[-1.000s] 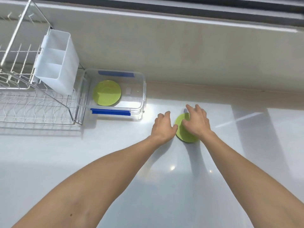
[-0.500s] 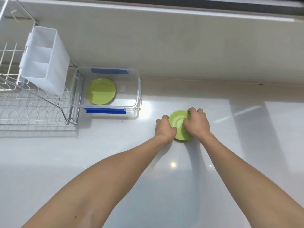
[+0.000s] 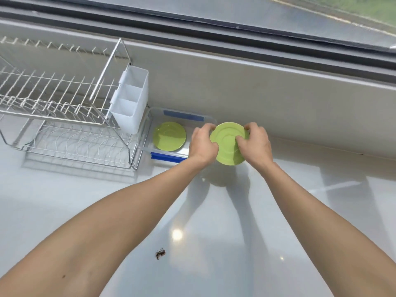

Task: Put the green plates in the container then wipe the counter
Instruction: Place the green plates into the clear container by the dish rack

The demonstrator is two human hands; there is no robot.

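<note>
Gripping a green plate (image 3: pixel 227 144), both hands' grips hover beside the container (image 3: pixel 211 120) and dish rack (image 3: pixel 64 116).

Container (image 3: pixel 211 121) right part hidden behind hands, plate (image 3: pixel 227 144).

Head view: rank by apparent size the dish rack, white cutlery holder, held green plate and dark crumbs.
1. dish rack
2. white cutlery holder
3. held green plate, near the holder in area, so that order is unsure
4. dark crumbs
</note>
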